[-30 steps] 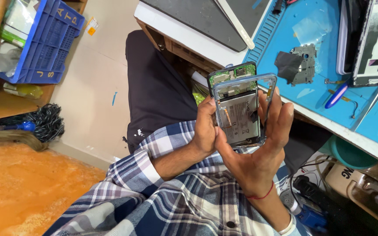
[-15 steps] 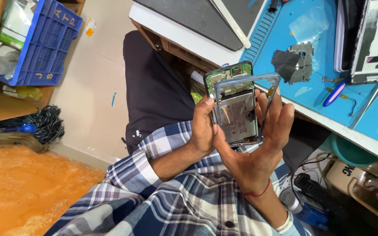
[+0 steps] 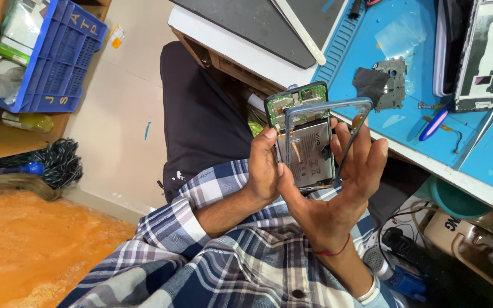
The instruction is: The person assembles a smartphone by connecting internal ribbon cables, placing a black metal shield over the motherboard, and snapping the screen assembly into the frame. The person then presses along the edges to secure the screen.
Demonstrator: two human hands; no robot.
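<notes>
An opened smartphone (image 3: 306, 151) with its battery and green circuit board exposed is held above my lap. My left hand (image 3: 265, 168) grips its left edge with the thumb on the inner face. My right hand (image 3: 338, 197) cradles it from below and the right, fingers hooked on a thin blue-grey mid frame (image 3: 329, 108) that stands lifted off the phone body at an angle.
A blue work mat (image 3: 406, 120) on the white bench holds a metal shield part (image 3: 392, 82), a phone back panel (image 3: 489, 57), a purple-tipped tool (image 3: 433, 122) and a white strip (image 3: 298, 28). A blue crate (image 3: 52, 57) sits on a wooden shelf at left. Cables lie at lower right.
The mid frame has been lifted further off the phone body, and the gap between them is wider. Both hands keep hold of the phone in about the same place.
</notes>
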